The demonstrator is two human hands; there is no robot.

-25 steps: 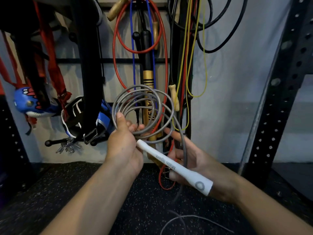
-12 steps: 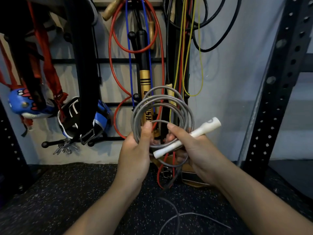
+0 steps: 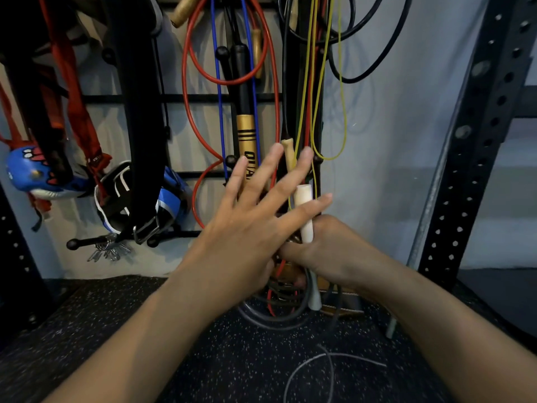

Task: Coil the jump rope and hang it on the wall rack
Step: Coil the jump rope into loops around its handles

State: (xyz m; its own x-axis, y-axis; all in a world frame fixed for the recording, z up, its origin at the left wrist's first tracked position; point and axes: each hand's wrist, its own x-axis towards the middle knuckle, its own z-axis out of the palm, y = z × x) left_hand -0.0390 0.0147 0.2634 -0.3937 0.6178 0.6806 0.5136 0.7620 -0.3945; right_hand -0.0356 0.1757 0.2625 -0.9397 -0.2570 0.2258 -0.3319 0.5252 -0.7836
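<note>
My right hand [image 3: 334, 251] is shut around the white handle [image 3: 305, 216] of the grey jump rope, holding it upright in front of the wall rack [image 3: 180, 98]. The handle's lower end sticks out under the fist. My left hand [image 3: 252, 219] lies across it with fingers spread wide and touches the handle; its thumb is hidden. The grey coil [image 3: 276, 318] shows only as loops hanging below both hands. A loose stretch of the grey rope [image 3: 316, 362] lies curled on the floor.
Red, blue, yellow and black ropes [image 3: 186, 117] hang from the rack, with a gold and black handle [image 3: 245, 135]. A black belt [image 3: 136, 112], blue gloves [image 3: 35, 175] and keys [image 3: 109, 251] hang at left. A perforated steel upright [image 3: 476, 146] stands at right, on speckled rubber floor [image 3: 116, 330].
My left hand has let go of the coil and spread its fingers over it. The right hand turned the white handle upright, and the coil dropped below both hands.
</note>
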